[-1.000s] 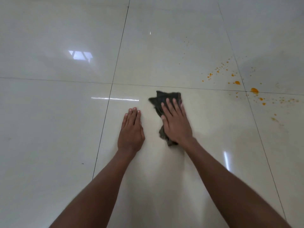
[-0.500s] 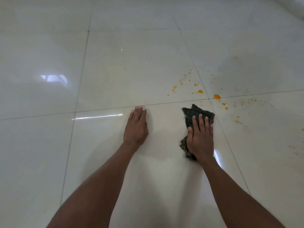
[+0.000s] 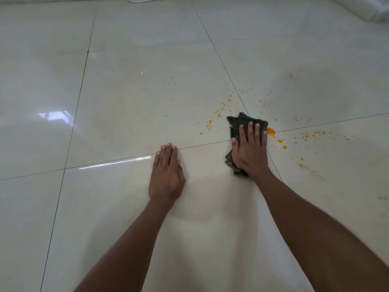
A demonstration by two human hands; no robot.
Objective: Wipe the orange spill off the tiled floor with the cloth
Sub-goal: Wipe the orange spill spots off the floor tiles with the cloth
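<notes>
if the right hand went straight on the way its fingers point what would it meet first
Probably the scattered small orange droplets just beyond the dark crumpled cloth that the right hand presses flat; the larger orange blob sits right of that line.

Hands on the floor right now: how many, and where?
2. The left hand lies flat on the bare tiled floor; the right hand presses the dark cloth down beside the largest blob of the orange spill. No others visible.

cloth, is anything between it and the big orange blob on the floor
Nothing visible. The cloth under the right hand lies right beside the orange blob; the left hand rests on the floor well to its left.
</notes>
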